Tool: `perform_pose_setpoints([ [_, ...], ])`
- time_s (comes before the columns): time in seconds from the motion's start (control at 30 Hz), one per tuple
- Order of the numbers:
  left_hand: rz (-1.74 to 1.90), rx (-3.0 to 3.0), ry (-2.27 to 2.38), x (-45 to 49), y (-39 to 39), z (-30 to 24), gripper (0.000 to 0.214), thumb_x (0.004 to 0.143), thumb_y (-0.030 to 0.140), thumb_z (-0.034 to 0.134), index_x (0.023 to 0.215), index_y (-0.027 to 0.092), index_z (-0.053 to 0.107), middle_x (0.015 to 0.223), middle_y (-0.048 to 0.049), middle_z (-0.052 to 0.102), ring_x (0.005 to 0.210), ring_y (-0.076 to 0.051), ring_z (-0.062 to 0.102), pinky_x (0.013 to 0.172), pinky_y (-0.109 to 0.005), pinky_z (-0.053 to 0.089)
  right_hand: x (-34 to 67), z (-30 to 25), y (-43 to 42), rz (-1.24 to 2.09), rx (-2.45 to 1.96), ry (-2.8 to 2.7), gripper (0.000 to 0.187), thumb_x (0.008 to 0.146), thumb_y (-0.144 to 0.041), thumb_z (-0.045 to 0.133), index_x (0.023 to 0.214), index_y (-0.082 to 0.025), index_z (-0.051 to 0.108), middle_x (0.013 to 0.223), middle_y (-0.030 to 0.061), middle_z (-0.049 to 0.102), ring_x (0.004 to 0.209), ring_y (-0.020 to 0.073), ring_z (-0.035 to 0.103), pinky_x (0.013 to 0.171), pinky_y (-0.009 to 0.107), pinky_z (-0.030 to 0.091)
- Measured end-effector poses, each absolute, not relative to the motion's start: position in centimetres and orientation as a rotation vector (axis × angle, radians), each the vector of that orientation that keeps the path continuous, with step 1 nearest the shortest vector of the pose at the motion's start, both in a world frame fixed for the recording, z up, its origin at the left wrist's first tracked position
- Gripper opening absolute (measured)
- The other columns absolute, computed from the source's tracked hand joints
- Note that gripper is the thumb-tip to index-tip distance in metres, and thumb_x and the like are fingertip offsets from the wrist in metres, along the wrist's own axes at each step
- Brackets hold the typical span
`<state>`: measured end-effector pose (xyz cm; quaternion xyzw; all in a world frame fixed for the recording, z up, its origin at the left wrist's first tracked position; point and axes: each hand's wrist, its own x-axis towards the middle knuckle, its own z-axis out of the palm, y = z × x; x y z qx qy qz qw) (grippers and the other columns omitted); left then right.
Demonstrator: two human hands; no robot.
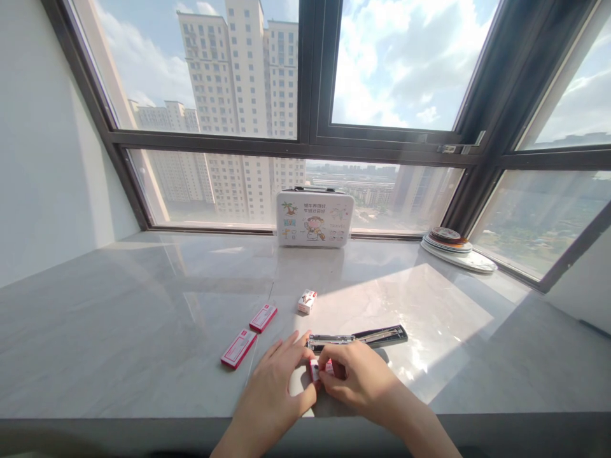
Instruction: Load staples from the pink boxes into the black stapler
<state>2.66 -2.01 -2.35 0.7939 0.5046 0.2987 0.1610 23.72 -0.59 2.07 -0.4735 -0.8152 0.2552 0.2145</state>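
Observation:
My left hand (pixel 279 378) curves round the left side of a small red-and-white box (pixel 314 369), its index finger and thumb at the box's edges. From the other side, my right hand (pixel 356 375) pinches at the same box, thumb and fingers closed together and hiding part of it. What lies between the right fingertips is too small to make out. Just beyond both hands lies a stapler (pixel 382 334), swung open lengthwise with its metal rail showing. The left fingertips are close to the stapler's left end; I cannot tell whether they touch it.
Two flat red-and-white boxes, a nearer one (pixel 238 348) and a farther one (pixel 263 318), lie to the left. A small white-and-red carton (pixel 307 301) stands beyond the stapler. A white case (pixel 315 219) leans by the window, with stacked plates (pixel 449 245) at right. The counter's front edge is close.

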Motion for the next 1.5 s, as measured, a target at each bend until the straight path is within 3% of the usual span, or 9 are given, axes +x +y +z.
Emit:
perform_pose_setpoints([
  [0.23,0.854,2.226,1.423,2.8,-2.1,-2.4,0.071,0.083,0.017,0.064,0.151,0.029,0.048,0.124,-0.003,0.072,0.147,-0.025,0.045,0.126,-0.048,0.033,24.7,1.5,-0.8,0.634,-1.375,-2.31,0.009,0.088,-0.021,0.068,0.089,-0.028,0.073,0.07,-0.0036,0.067,0.065,0.0152,0.059,0.058,0.025,0.028],
  [0.4,0.901,2.138,1.437,2.2,-2.4,-1.8,0.04,0.081,0.024,0.073,0.119,0.027,0.065,0.144,-0.006,0.059,0.138,-0.027,0.052,0.118,-0.043,0.039,26.6,0.8,-2.1,0.533,-1.419,-2.108,0.014,0.1,-0.036,0.061,0.091,-0.026,0.063,0.073,-0.0009,0.064,0.072,0.0191,0.058,0.064,0.028,0.035],
  [0.47,0.957,2.081,1.489,2.0,-2.4,-1.6,0.016,0.089,0.035,0.069,0.1,0.024,0.065,0.128,-0.0068,0.066,0.119,-0.024,0.061,0.101,-0.037,0.049,28.0,0.1,-2.4,0.442,-1.556,-2.014,0.025,0.102,-0.041,0.056,0.084,-0.024,0.056,0.072,0.0006,0.062,0.071,0.0203,0.057,0.064,0.03,0.034],
  [0.63,0.87,2.163,1.747,3.5,-2.2,-1.6,0.043,0.103,0.041,0.048,0.065,0.021,0.05,0.066,-0.0004,0.056,0.071,-0.019,0.055,0.072,-0.032,0.04,29.7,-2.3,-2.2,0.358,-1.784,-2.02,0.036,0.107,-0.042,0.045,0.076,-0.024,0.051,0.072,0.0031,0.063,0.067,0.0217,0.057,0.061,0.032,0.029],
  [0.93,0.821,2.242,1.712,6.1,-3.1,-1.3,0.023,0.103,0.028,0.046,0.087,0.023,0.062,0.067,0.0016,0.058,0.065,-0.018,0.055,0.073,-0.032,0.041,31.2,-2.1,-2.1,0.602,-1.753,-1.907,0.036,0.101,-0.051,0.055,0.077,-0.024,0.056,0.066,0.0005,0.06,0.061,0.0187,0.055,0.056,0.029,0.03],
  [1.07,0.86,2.329,1.647,6.1,-3.2,-1.9,0.029,0.1,0.03,0.055,0.127,0.027,0.064,0.096,-0.0039,0.075,0.087,-0.023,0.068,0.084,-0.035,0.045,35.7,-2.0,-1.0,0.71,-1.845,-1.674,0.049,0.088,-0.062,0.07,0.116,-0.022,0.062,0.054,-0.0066,0.049,0.05,0.017,0.047,0.051,0.028,0.026],
  [1.17,0.862,2.311,1.706,6.5,-2.8,-2.2,0.031,0.099,0.03,0.057,0.129,0.028,0.066,0.105,-0.0055,0.077,0.093,-0.025,0.071,0.086,-0.037,0.045,36.6,-1.1,0.2,0.913,-1.623,-1.61,0.073,0.084,-0.063,0.073,0.141,-0.023,0.05,0.067,-0.005,0.056,0.055,0.0162,0.049,0.051,0.027,0.031],
  [1.3,0.818,2.274,1.775,7.1,-2.4,-1.9,0.022,0.1,0.032,0.057,0.118,0.028,0.068,0.088,-0.0025,0.076,0.081,-0.023,0.07,0.078,-0.036,0.043,34.1,0.4,2.7,1.164,-1.206,-1.588,0.055,0.088,-0.065,0.068,0.119,-0.019,0.062,0.073,-0.0025,0.056,0.054,0.0122,0.042,0.052,0.026,0.033],
  [1.5,0.787,2.281,1.853,7.7,-2.2,-1.5,0.018,0.1,0.037,0.056,0.105,0.025,0.068,0.085,-0.0036,0.075,0.077,-0.024,0.068,0.077,-0.036,0.041,28.6,2.1,5.8,0.986,-1.044,-1.851,0.043,0.085,-0.058,0.076,0.085,-0.017,0.062,0.069,-0.0049,0.048,0.064,0.0114,0.04,0.058,0.024,0.031],
])
